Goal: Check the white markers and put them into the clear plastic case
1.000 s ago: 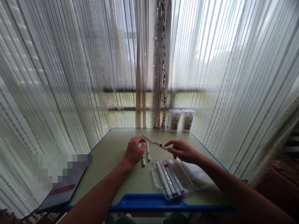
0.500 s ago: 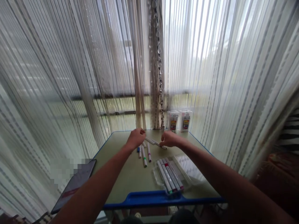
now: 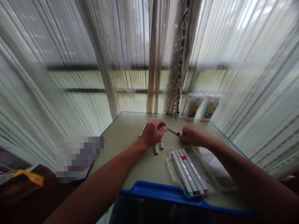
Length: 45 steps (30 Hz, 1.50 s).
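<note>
A whitish marker (image 3: 172, 130) with a dark end spans the space between my two hands. My left hand (image 3: 153, 133) is closed, its thumb and fingertips curled around the marker's left end. At the dark end, my right hand (image 3: 192, 135) is closed on it, the fingertips partly hidden. Beneath and beside my left hand lie several other markers, among them a green-banded marker (image 3: 156, 150) and a purple-banded marker (image 3: 161, 144). My left hand covers parts of them. Nearer to me, a clear plastic case (image 3: 171, 172) holds several grey-white markers (image 3: 187, 171) side by side.
Two clear boxes with printed labels (image 3: 192, 107) stand at the table's back right. The table (image 3: 135, 168) has a blue edge and a blue front tray (image 3: 161, 189). A dark flat object (image 3: 87, 171), partly blurred out, is at the left. Sheer curtains (image 3: 130, 62) hang behind.
The view has tilted down and shifted left. My left hand has come from above the loose markers to the marker's left end, and my right hand now grips its dark end.
</note>
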Tool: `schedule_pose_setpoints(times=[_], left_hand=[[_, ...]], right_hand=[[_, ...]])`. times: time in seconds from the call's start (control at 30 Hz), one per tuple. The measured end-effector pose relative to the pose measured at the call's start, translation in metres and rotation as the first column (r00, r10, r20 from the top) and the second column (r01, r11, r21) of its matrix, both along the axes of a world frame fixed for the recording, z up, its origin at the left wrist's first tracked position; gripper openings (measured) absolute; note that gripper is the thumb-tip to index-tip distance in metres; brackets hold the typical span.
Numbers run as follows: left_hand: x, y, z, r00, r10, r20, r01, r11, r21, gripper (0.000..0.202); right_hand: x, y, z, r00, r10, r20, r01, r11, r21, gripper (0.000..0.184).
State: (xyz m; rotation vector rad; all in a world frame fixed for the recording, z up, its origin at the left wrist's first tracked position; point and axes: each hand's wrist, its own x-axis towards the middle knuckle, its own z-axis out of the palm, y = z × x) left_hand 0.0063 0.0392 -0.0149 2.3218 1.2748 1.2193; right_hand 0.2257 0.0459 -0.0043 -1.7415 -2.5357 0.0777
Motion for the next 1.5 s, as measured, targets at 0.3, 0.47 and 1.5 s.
schedule_pose_setpoints(times=[0.3,0.47,1.5], left_hand=[[0.000,0.001,0.000,0.998,-0.023,0.050,0.026,0.998,-0.052,0.015],[-0.003,-0.003,0.007,0.987,-0.057,0.149,0.071,0.993,-0.091,0.027],[0.022,-0.025,-0.003,0.813,-0.342,0.471,0.534,0.760,-0.371,0.037]], right_hand=[[0.007,-0.010,0.038,0.971,-0.015,-0.238,0.056,0.985,0.165,0.022],[0.016,-0.013,0.071,0.799,0.118,-0.590,-0.047,0.990,0.134,0.023],[0.003,-0.041,0.018,0.152,0.096,-0.984,-0.127,0.989,0.077,0.028]])
